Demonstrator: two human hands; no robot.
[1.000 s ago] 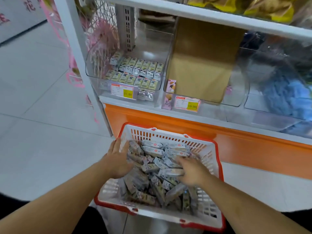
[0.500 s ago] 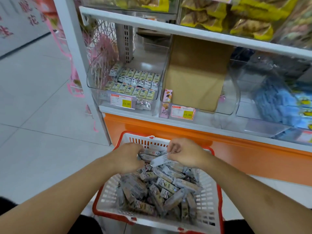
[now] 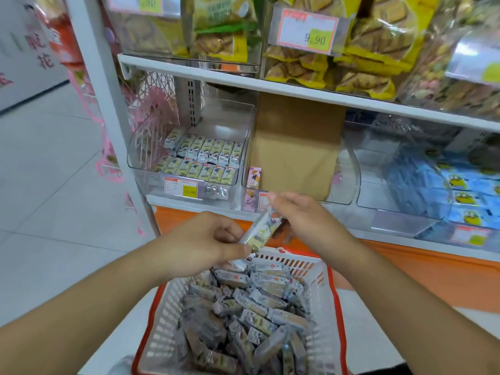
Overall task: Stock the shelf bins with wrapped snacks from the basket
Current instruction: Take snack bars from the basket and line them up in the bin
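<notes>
Both hands raised above the far rim of the basket [image 3: 331, 288], between it and the lower shelf.

Left hand [image 3: 200, 244]: fingers curled, thumb and fingertips pinching the lower end of one wrapped snack [image 3: 261, 231]. Right hand [image 3: 305, 220]: fingers bent round the upper end of the same bar. The bar sits tilted, printed face toward the camera. Two-handed hold probably serves to turn and square the bar so it goes in face-up like the others.

Left bin [image 3: 186, 161], at the left end of the lower shelf: snacks of the same print laid in two neat rows along its floor, back half bare. Likely destination. Yellow price tag [image 3: 180, 187] clipped on its front wall.

Basket holds a loose heap of wrapped snacks, unsorted, filling it nearly wall to wall; plenty left to stock.

Middle bin [image 3: 349, 174] has a cardboard box [image 3: 295, 147] standing in it. Right bin holds blue packets [image 3: 465, 185]. Upper shelf carries yellow bagged goods.
</notes>
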